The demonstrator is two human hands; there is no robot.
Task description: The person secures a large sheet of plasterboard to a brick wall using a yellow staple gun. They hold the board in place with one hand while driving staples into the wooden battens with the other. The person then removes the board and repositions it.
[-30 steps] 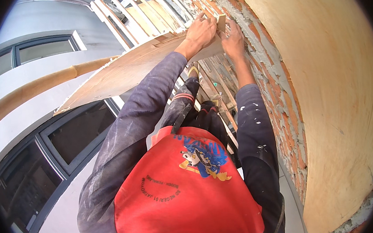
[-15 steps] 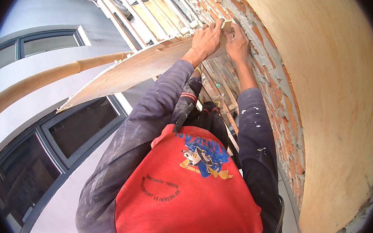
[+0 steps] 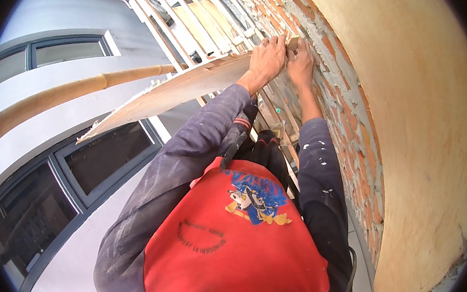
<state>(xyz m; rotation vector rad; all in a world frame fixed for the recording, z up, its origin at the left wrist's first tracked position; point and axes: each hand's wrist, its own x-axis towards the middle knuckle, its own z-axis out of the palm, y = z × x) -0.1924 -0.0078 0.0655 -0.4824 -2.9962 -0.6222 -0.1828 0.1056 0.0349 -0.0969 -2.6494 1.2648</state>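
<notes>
Both arms reach forward to a thin plywood sheet (image 3: pixel 166 99) with a rough, splintered edge, tilted across the space between the house wall and the bricks. At its end near the bricks, my left hand (image 3: pixel 266 62) is closed, its fingers curled over the sheet's edge. Close beside it, my right hand (image 3: pixel 301 66) has its fingers bent against a small tan wooden corner (image 3: pixel 292 43) that shows between the hands. Whether this corner belongs to the sheet or is a separate piece I cannot tell. The fingertips are partly hidden.
A rough brick wall (image 3: pixel 339 94) runs along my right, with a large plywood panel (image 3: pixel 426 139) against it. Wooden strips (image 3: pixel 169 23) lie beyond the sheet. A bamboo pole (image 3: pixel 79 91) crosses at left, before dark-framed windows (image 3: pixel 106 163). Timber framing (image 3: pixel 285 114) shows below my hands.
My hands and the plywood sheet's end sit slightly farther right and lower in the picture. The background has shifted a little the same way. Both hands keep their hold.
</notes>
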